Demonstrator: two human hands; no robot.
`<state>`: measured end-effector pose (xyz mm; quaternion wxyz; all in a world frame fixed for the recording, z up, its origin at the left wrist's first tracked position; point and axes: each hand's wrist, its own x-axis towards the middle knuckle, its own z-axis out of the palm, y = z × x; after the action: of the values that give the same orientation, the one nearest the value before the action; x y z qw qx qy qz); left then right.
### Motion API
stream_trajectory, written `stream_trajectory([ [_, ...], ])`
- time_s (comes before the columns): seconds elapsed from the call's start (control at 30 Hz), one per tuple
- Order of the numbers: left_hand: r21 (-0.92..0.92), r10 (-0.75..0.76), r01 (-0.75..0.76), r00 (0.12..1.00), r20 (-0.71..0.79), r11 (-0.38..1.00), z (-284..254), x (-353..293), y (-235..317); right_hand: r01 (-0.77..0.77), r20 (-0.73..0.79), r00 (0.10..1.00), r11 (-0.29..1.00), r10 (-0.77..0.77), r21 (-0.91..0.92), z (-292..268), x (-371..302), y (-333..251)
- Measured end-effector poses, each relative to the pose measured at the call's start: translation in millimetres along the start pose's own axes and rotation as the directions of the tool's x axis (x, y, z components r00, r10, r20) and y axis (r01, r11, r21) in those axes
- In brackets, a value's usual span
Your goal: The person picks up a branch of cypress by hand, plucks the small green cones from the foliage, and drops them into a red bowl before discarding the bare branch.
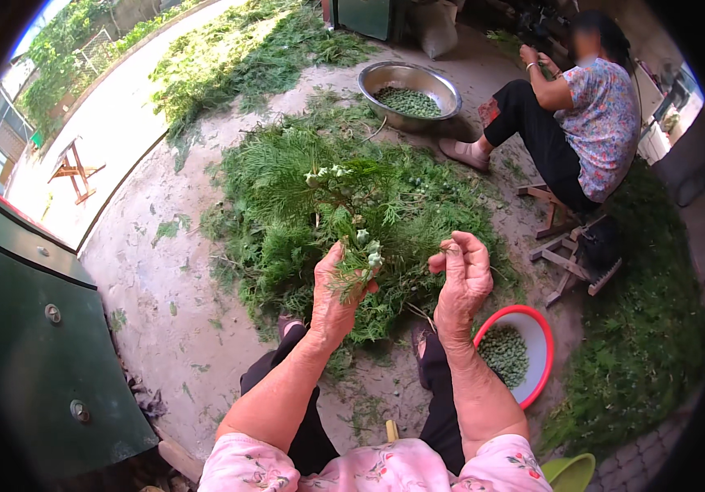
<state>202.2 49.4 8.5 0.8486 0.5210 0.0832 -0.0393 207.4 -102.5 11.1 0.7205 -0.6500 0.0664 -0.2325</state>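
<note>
My left hand [334, 297] is closed around the stem of a leafy evergreen branch [351, 215], held up in front of me. Pale green knobbly cones [374, 252] cluster among its flat, feathery leaves. To the right of the branch, my right hand [464, 283] is raised with thumb and fingertips pinched together. Something tiny may be between them, too small to name. Beneath both hands spreads a heap of cut green branches [266, 238]. Close to my right forearm stands a white bowl with a red rim [548, 348], partly filled with small green cones [504, 357].
A wide metal basin [426, 123] with green cones stands beyond the heap. Another person [598, 115] sits at the right, hands raised. Wooden stools [570, 258] stand nearby. More cuttings [631, 377] lie at right and far left. A green metal panel [41, 353] borders the left.
</note>
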Motion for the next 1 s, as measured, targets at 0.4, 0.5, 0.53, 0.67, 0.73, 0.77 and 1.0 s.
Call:
stream_trajectory([
  [0.4,-0.102,0.016,-0.003,0.991,0.130,0.995,11,-5,-18,0.533,0.347,0.833,0.795,-0.431,-0.290,11,7,-23],
  [0.5,-0.197,-0.081,0.109,0.987,0.142,0.974,12,-4,-11,0.496,0.382,0.843,0.821,-0.379,-0.281,2,11,-15],
  [0.53,-0.257,-0.163,0.194,0.977,0.136,0.947,10,-2,-9,0.506,0.361,0.845,0.807,-0.393,-0.304,-1,12,-14],
  [0.67,-0.207,-0.134,0.151,0.987,0.092,0.967,7,2,-12,0.324,0.255,0.940,0.837,-0.229,-0.442,-6,9,-18],
  [0.73,-0.206,-0.174,0.171,0.985,0.002,0.964,18,-2,0,0.308,0.273,0.942,0.823,-0.194,-0.477,-13,12,-9],
  [0.77,-0.208,-0.209,0.188,0.974,-0.086,0.960,22,-4,3,0.325,0.312,0.932,0.802,-0.183,-0.501,-15,14,-3],
  [1.0,-0.058,-0.229,0.226,0.972,-0.051,0.972,18,-1,-13,0.405,0.253,0.914,0.742,-0.317,-0.534,-25,38,-3],
])
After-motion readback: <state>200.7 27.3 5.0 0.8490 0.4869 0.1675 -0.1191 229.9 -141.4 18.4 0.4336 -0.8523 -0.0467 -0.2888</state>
